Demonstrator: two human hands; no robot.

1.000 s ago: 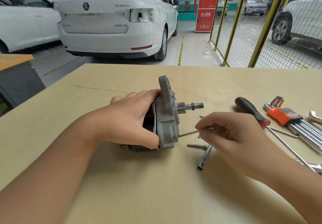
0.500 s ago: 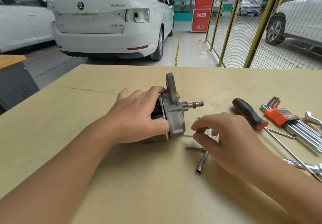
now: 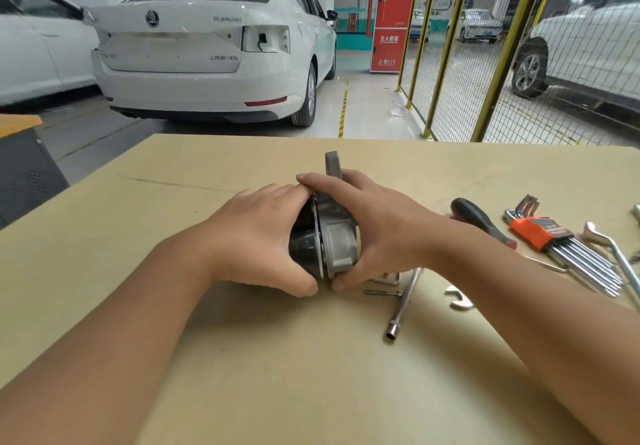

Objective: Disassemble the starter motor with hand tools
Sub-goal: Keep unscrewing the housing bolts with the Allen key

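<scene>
At the far left, a dark cabinet (image 3: pixel 27 171) with an orange top stands just off the worktop's (image 3: pixel 242 358) left edge. That edge runs diagonally up to a far corner, and the far edge crosses the whole view. The near-left stretch of the worktop is bare tan board, apart from a thin line scored across it near the far-left corner.

Beyond the far edge a white car (image 3: pixel 207 49) is parked with its rear toward the worktop; it carries a round badge on the boot lid, and the lettering beside it is too blurred to read.

The left hand (image 3: pixel 256 236) grips the black body of the starter motor (image 3: pixel 322 236), its fingers curled over the top and its thumb under the near side. The motor lies on its side in the middle of the worktop. The right hand (image 3: pixel 384 233) grips the motor's grey metal end housing, fingers wrapped over the top and thumb at the bottom, so the two hands meet at the seam.

Behind, a red cabinet (image 3: pixel 393 16) bears white Chinese characters and "119" near its foot. A yellow-framed mesh fence (image 3: pixel 491 53) runs away to the right.

Right of the motor, a slim socket wrench (image 3: pixel 403 301) and a loose bolt (image 3: pixel 382 293) lie near the right wrist. Further right lie a screwdriver (image 3: pixel 479 219) with a black and red handle, then hex keys (image 3: pixel 568 247) in an orange holder, and a bent steel wrench (image 3: pixel 613 254) near the right edge.
</scene>
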